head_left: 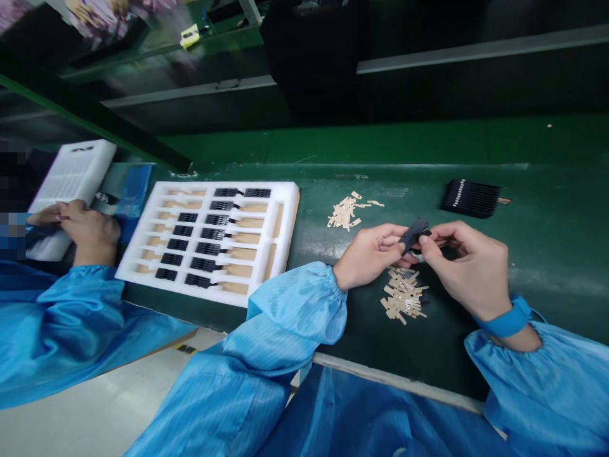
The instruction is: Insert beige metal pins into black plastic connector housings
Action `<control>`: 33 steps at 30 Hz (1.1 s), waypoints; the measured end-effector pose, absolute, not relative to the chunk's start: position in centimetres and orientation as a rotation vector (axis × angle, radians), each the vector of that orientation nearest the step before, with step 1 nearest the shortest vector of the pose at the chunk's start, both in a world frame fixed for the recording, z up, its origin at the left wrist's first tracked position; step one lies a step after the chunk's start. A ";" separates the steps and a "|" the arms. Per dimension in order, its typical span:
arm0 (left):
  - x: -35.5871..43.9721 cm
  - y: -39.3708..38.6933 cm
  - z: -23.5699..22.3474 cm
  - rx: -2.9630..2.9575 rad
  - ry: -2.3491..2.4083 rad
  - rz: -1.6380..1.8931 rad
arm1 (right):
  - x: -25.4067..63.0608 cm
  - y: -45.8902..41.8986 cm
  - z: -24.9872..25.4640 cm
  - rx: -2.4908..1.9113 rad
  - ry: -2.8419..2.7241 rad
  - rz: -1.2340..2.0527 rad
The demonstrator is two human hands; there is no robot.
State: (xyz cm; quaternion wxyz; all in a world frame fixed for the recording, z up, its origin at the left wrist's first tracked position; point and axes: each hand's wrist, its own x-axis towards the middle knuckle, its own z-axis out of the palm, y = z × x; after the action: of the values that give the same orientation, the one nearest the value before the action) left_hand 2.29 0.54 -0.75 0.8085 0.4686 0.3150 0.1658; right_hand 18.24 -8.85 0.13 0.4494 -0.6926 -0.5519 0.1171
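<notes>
White foam tray (288,212) near desk's (552,247) front edge | black parts (183,230) slotted in rows | pinching dark piece (415,235) between left hand (365,255) and right hand (469,266), near pale strips (404,295)

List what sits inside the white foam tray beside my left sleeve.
The white foam tray holds dark ridged parts in many slots; a tan surface shows in others. Whatever lies beneath the dark parts is covered, so I can't tell.

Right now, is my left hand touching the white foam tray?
Apart. The head view shows it: bare green tabletop separates the left hand from the nearest edge of the white foam tray.
</notes>
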 end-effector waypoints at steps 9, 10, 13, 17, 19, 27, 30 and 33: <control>2.3 0.6 -0.8 0.988 0.664 0.363 | 18.0 -8.9 0.6 -1.752 -1.367 0.297; 2.3 0.6 -0.8 0.990 0.665 0.363 | 18.0 -8.9 0.6 -1.750 -1.367 0.294; 2.3 0.5 -0.8 1.001 0.668 0.363 | 18.0 -8.9 0.6 -1.740 -1.364 0.298; 2.3 0.5 -0.8 1.000 0.672 0.362 | 18.1 -8.9 0.5 -1.744 -1.367 0.305; 2.3 0.5 -0.7 0.997 0.675 0.361 | 18.1 -9.0 0.4 -1.738 -1.369 0.300; 2.4 0.5 -0.6 0.990 0.686 0.354 | 18.0 -8.9 0.4 -1.742 -1.365 0.292; 2.4 0.5 -0.5 0.996 0.691 0.357 | 17.9 -8.8 0.5 -1.737 -1.361 0.291; 2.4 0.5 -0.5 1.006 0.686 0.360 | 17.9 -8.8 0.5 -1.750 -1.361 0.281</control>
State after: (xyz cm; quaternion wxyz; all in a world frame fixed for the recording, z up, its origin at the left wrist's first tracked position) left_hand 2.37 0.46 -0.53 0.8051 0.4698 0.3206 0.1681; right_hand 17.88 -8.79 0.51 0.4382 -0.7039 -0.5474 0.1132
